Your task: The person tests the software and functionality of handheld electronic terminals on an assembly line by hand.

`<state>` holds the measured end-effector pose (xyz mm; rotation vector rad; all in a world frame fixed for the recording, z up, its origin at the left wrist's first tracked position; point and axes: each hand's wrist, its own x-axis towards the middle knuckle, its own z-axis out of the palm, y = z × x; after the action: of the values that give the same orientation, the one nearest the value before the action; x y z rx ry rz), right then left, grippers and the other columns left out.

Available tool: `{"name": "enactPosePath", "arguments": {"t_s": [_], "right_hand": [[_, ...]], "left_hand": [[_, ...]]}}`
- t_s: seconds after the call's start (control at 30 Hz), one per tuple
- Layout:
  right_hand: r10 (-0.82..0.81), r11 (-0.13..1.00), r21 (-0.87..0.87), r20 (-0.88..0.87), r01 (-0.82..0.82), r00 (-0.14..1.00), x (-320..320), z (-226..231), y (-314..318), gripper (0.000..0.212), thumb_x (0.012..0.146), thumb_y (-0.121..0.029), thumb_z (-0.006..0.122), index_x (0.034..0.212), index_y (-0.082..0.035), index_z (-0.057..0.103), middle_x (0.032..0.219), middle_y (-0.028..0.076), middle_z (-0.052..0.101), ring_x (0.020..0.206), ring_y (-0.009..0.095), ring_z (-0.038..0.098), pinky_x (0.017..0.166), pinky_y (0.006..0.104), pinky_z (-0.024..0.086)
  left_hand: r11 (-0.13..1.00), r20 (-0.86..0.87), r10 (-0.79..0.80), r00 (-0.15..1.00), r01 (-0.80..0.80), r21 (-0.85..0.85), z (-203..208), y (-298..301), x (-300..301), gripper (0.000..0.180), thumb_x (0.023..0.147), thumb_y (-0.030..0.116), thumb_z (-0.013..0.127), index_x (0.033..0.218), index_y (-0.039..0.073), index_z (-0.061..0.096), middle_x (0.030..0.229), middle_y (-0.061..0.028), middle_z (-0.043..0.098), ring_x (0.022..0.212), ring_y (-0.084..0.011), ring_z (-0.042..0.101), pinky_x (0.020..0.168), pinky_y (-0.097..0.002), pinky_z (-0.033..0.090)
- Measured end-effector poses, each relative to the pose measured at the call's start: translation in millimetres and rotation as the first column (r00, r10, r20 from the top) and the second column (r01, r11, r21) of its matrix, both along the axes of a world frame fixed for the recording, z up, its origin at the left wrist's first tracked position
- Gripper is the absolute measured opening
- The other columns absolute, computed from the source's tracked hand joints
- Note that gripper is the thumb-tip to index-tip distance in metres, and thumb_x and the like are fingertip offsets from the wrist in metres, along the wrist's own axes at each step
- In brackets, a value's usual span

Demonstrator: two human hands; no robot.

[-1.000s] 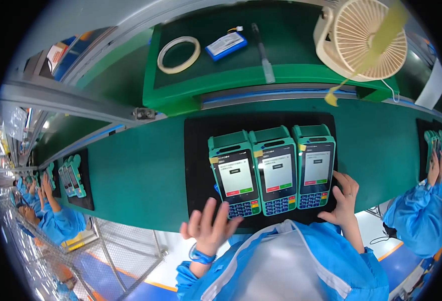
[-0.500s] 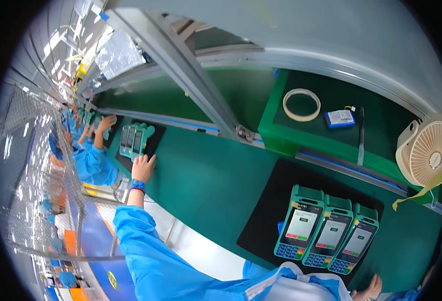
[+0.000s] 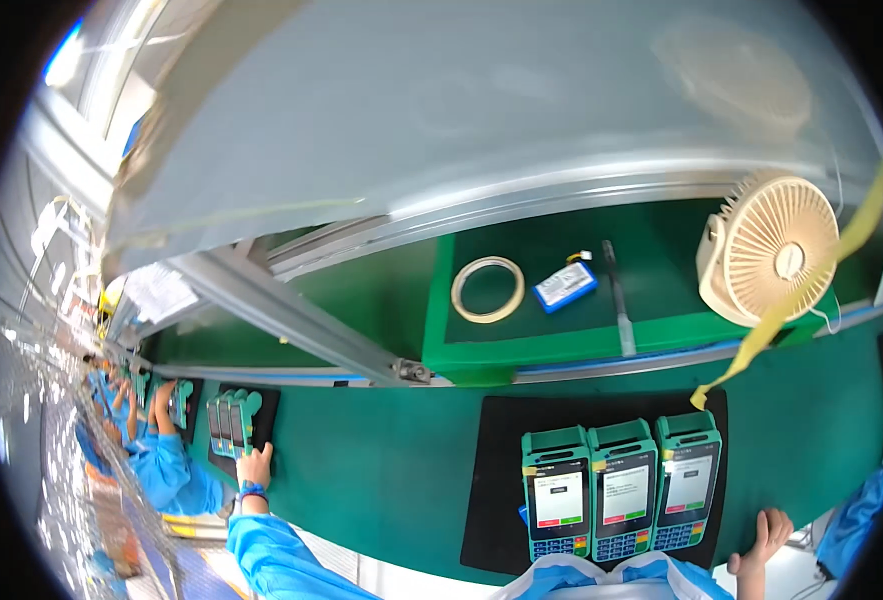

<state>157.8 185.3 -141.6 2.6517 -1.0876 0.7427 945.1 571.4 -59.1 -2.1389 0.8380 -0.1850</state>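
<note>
Head view shows me three terminals [image 3: 622, 490] side by side on a black mat [image 3: 496, 460], screens lit. My left grip [image 3: 254, 466] reaches along the desk [image 3: 381, 450] to the far terminals [image 3: 227, 424]; at this size I cannot tell whether it pinches one or merely touches. My right grip [image 3: 765, 540] is loosely spread to the right of the mat, with nothing visible in it. I judge that so long a reach could make a weak hold slip, and the leaning jacket [image 3: 651, 574] could nudge the near row askew.
</note>
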Motion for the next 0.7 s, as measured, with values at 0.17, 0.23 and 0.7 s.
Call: {"name": "enactPosePath", "arguments": {"t_s": [0.17, 0.23, 0.7], "right_hand": [[-0.018, 1.0, 0.0, 0.008, 0.018, 1.0, 7.4, 6.3, 1.1, 0.069, 0.077, -0.056, 0.037, 0.119, -0.003, 0.047, 0.105, 0.022, 0.049, 0.091, 0.037, 0.049, 0.076, 0.0479, 0.033], [-0.017, 1.0, 0.007, 0.023, 0.017, 1.0, 9.7, 7.7, 1.9, 0.066, 0.076, -0.056, 0.038, 0.114, -0.003, 0.05, 0.103, 0.02, 0.051, 0.089, 0.036, 0.05, 0.076, 0.0464, 0.033], [-0.02, 0.999, -0.024, 0.119, 0.023, 0.993, 11.3, 2.5, 5.2, 0.067, 0.077, -0.058, 0.038, 0.116, -0.005, 0.047, 0.099, 0.02, 0.052, 0.086, 0.034, 0.051, 0.074, 0.0461, 0.035]], "left_hand": [[0.991, -0.102, -0.044, 0.994, 0.031, -0.127, -3.3, -27.7, -1.5, 0.03, 0.072, 0.005, 0.057, 0.1, 0.015, 0.049, 0.075, -0.0128, 0.06, 0.066, -0.0321, 0.063, 0.054, -0.0421, 0.05], [0.976, -0.124, -0.123, 0.985, 0.098, -0.193, -6.8, -47.2, -19.4, 0.027, 0.069, 0.006, 0.058, 0.094, 0.013, 0.05, 0.07, -0.0121, 0.059, 0.062, -0.0323, 0.062, 0.051, -0.0426, 0.048], [0.876, -0.333, -0.426, 0.841, 0.291, -0.385, 17.7, -165.9, -235.2, 0.007, 0.07, 0.009, 0.056, 0.074, 0.011, 0.051, 0.06, -0.0078, 0.054, 0.05, -0.0267, 0.059, 0.042, -0.0374, 0.045]]}}
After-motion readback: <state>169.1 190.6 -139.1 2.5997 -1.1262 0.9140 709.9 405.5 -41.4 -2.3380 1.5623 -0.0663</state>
